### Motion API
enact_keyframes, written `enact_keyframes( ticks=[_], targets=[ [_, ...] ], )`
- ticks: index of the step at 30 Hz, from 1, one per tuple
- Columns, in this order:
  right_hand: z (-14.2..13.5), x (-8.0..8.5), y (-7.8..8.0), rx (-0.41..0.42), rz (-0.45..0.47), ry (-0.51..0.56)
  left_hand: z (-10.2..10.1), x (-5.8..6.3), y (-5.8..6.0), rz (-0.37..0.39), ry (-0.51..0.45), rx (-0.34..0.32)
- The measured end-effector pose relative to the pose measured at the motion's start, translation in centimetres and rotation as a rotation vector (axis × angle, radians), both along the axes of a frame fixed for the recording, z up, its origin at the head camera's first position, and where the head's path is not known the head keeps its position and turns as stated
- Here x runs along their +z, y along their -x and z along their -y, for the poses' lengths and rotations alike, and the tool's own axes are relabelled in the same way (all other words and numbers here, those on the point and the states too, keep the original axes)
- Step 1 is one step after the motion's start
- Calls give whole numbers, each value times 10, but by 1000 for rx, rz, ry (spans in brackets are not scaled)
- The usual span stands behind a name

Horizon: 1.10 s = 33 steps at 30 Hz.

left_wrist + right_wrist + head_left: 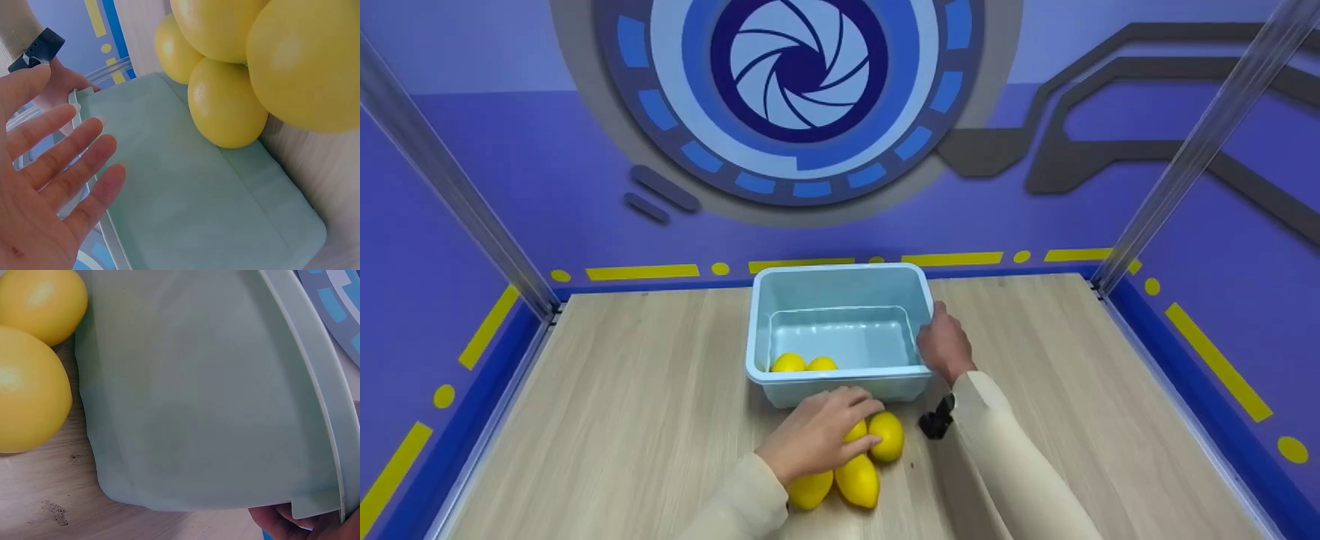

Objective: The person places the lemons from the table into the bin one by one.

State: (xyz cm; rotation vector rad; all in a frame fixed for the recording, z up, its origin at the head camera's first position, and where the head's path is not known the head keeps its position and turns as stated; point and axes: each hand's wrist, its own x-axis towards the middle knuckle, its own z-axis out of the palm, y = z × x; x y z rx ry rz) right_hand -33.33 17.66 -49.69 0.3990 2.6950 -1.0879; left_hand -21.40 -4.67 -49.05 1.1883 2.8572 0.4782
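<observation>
A light blue plastic bin (840, 379) stands on the table, with two lemons (789, 363) inside along its near wall. My right hand (946, 345) grips the bin's right rim, its fingers curled under the edge in the right wrist view. In front of the bin, several more lemons (857, 481) lie bunched together. Over them hovers my left hand (821, 431), partly covering one lemon in the head view. From the left wrist, its fingers (93, 163) look spread and nearly straight, holding nothing, with the lemons (228, 104) off to the side by the bin's outer wall.
The wooden table (645, 405) is bounded by blue-purple printed panels (495, 187) at the back and sides. Clear corner posts (1192, 150) rise at both back corners. A black wrist mount (937, 418) hangs beside the right sleeve.
</observation>
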Motion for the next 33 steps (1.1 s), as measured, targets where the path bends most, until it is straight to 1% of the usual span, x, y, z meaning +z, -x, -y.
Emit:
enact_keyframes(
  ticks=[6,19,26,33],
  targets=[
    [0,1,-1,-3,0,2,-2,-2,1,22,13,1],
    [1,1,-1,-11,2,14,-6,-5,2,0,18,-20],
    [-2,0,-2,15,-36,-8,-9,-6,2,-35,41,-25],
    [-2,0,-3,9,-15,20,-12,-9,4,5,67,-16]
  ],
)
